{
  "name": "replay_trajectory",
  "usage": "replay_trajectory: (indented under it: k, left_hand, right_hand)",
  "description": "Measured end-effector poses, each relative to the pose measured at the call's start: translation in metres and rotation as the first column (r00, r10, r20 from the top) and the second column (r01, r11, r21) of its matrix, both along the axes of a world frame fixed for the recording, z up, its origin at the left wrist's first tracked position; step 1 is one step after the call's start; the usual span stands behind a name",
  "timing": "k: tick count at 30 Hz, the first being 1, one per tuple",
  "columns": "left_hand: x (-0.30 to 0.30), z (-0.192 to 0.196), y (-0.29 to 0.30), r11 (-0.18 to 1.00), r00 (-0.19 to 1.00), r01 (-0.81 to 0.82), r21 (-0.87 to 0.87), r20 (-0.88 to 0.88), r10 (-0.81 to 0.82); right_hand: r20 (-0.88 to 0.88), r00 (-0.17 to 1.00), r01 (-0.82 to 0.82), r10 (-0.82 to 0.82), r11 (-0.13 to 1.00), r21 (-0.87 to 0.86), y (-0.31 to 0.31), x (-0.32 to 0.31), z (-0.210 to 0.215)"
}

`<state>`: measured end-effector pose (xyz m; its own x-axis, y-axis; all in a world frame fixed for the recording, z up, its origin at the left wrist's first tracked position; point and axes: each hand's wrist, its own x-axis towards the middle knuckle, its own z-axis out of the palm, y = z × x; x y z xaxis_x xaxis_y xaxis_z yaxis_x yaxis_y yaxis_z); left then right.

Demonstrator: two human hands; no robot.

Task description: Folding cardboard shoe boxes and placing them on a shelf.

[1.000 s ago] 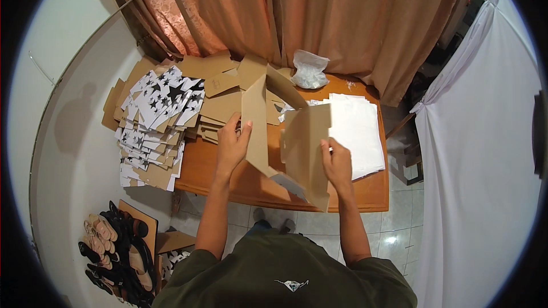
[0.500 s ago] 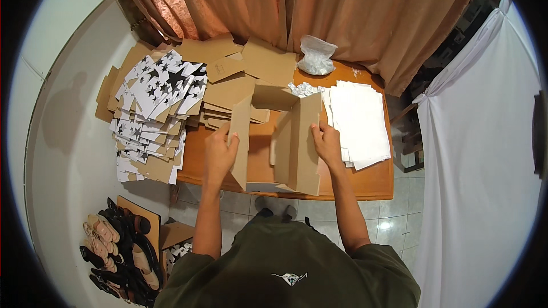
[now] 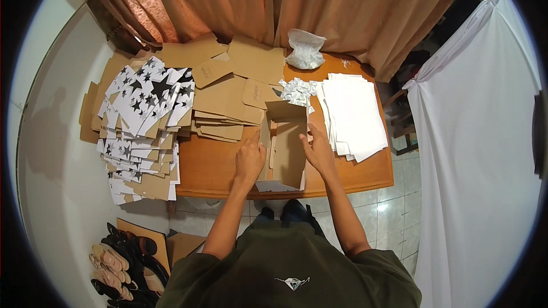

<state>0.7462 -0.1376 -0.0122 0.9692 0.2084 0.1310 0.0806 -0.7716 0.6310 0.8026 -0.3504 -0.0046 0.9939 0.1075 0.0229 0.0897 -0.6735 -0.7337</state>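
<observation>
A brown cardboard box (image 3: 290, 147) stands with its top open near the table's front edge, its walls upright and a narrow strip of board showing inside. Along its left wall lies my left hand (image 3: 250, 158), fingers closed against the cardboard. On the opposite side, my right hand (image 3: 318, 151) grips the right wall, thumb toward the inside and forefinger along the outside. The fingertips of both hands are partly hidden by the walls.
Star-printed cardboard sheets (image 3: 140, 100) are stacked at left, with plain flattened cardboard (image 3: 222, 94) beside them. Small white packets (image 3: 298, 91) lie behind the box, near a clear plastic bag (image 3: 305, 51). White paper sheets (image 3: 355, 117) sit at right. Shoes (image 3: 123, 265) stand lower left.
The box's raised side flaps no longer spread outward; its walls stand closer together. Both hands have come nearer each other, the left moving right. The view has shifted slightly.
</observation>
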Motion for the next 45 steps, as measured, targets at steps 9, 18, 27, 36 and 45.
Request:
replay_trajectory:
  k: [9,18,27,36,45]
  left_hand:
    - [0.023,-0.029,-0.017,0.998,0.999,-0.023,-0.050,-0.037,0.021]
    - [0.037,-0.047,-0.042,0.997,0.993,-0.083,0.004,-0.078,0.083]
    - [0.040,-0.072,-0.036,0.897,1.000,-0.001,-0.442,-0.023,-0.010]
    - [0.040,-0.060,-0.038,0.764,0.986,0.042,-0.643,-0.095,-0.134]
    - [0.030,-0.088,-0.047,0.944,0.966,0.141,-0.298,-0.165,-0.197]
  right_hand:
    - [0.070,0.991,-0.121,0.115,0.989,0.082,-0.025,0.001,-0.097]
    - [-0.164,0.981,-0.101,0.101,0.995,0.008,-0.027,0.000,-0.091]
    - [-0.118,0.977,-0.181,0.178,0.983,-0.015,-0.024,0.003,-0.078]
    - [-0.139,0.900,-0.423,0.413,0.904,-0.054,-0.040,-0.002,-0.082]
    - [-0.221,0.920,-0.359,0.323,0.921,-0.151,-0.025,-0.011,-0.078]
